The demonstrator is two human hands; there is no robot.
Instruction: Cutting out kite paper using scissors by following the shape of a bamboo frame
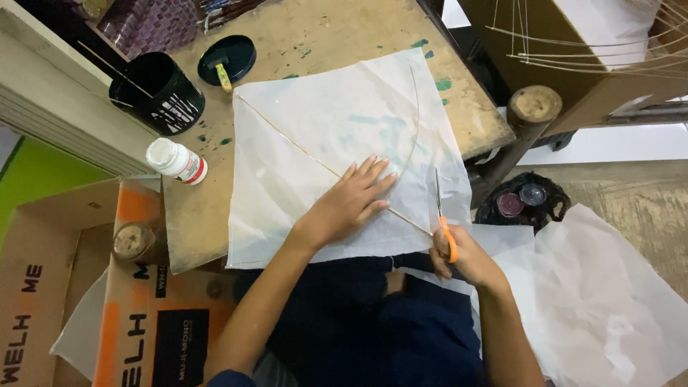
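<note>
A square white paper sheet (322, 129) lies on the wooden table (344, 36), with a thin straight stick (287, 140) running diagonally across it and a curved stick (414, 122) bowed along its right side. My left hand (355, 201) presses flat on the paper, fingers spread, over the diagonal stick. My right hand (462, 258) holds orange-handled scissors (442, 215) at the paper's lower right corner, blades pointing away from me along the paper's right edge.
A black cup (158, 89), a black lid (227, 59) and a white glue bottle (177, 160) sit at the table's left. Cardboard boxes (150, 315) stand on the floor at left. Loose white paper (609, 287) and a black bag (523, 201) lie at right.
</note>
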